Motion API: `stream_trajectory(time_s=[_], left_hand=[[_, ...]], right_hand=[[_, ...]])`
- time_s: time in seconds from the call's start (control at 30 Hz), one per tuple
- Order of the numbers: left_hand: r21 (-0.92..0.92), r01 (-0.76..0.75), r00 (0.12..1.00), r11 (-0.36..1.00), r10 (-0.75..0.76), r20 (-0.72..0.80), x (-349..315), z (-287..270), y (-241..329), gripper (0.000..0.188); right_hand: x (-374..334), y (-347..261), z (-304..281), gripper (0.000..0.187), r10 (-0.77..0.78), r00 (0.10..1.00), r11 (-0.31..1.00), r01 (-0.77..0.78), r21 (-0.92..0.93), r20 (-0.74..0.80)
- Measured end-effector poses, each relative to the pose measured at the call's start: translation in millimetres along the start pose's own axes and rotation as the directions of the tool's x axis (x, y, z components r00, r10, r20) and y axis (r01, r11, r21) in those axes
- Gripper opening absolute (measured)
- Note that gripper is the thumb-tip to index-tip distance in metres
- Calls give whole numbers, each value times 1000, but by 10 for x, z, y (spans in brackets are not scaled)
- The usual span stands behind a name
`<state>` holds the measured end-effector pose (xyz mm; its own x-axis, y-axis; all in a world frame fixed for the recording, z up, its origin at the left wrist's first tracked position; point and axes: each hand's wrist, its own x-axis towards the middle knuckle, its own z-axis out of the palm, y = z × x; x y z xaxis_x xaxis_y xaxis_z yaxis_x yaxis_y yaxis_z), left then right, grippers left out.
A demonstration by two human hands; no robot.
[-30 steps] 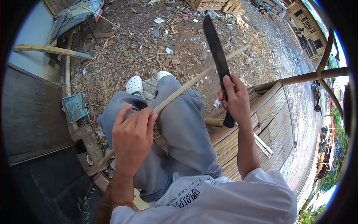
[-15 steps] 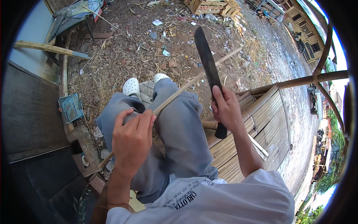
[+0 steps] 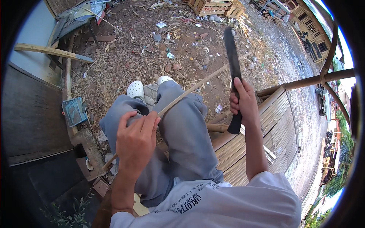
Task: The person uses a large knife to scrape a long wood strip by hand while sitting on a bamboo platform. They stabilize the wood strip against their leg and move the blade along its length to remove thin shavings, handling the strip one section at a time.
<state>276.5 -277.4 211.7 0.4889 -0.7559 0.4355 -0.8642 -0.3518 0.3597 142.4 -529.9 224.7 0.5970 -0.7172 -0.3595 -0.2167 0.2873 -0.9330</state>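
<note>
My left hand (image 3: 136,137) is closed around a long, thin, pale bamboo strip (image 3: 190,90). The strip lies slantwise over my lap, one end near the ground at the lower left and the other reaching out to the upper right. In my right hand (image 3: 243,99) is a machete (image 3: 232,53), gripped by its black handle, with the dark broad blade pointing up and away from me. The blade crosses in front of the strip's far part; whether the two touch I cannot tell.
On my right is a bamboo-slat bench (image 3: 266,129), with pale offcuts on it. A teal tray (image 3: 74,111) leans at the left, beside dark panels (image 3: 32,114). Wooden crates (image 3: 216,7) stand farther off on the littered dirt ground. A bamboo pole (image 3: 308,81) runs at the right.
My right hand has moved the machete to the right along the strip, and its blade stands more upright. My left hand keeps its hold with hardly any movement.
</note>
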Motion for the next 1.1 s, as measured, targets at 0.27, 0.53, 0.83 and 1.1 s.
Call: stream_trajectory(time_s=[0.27,0.53,0.83,1.1], left_hand=[[17,-29,999,999,29,-28,8,13,1,8],[8,-17,1000,1000,17,-23,19,18,-2,8],[32,-24,999,999,24,-28,28,15,-3,8],[-2,17,1000,1000,-17,0,41,-8,53,14]], right_hand=[[-258,49,229,25,131,957,990,-114,-80,258],[-391,232,398,26,-22,955,958,105,-268,295],[-319,219,341,25,-30,961,951,113,-289,276],[-95,102,190,28,-31,998,980,40,-194,48]])
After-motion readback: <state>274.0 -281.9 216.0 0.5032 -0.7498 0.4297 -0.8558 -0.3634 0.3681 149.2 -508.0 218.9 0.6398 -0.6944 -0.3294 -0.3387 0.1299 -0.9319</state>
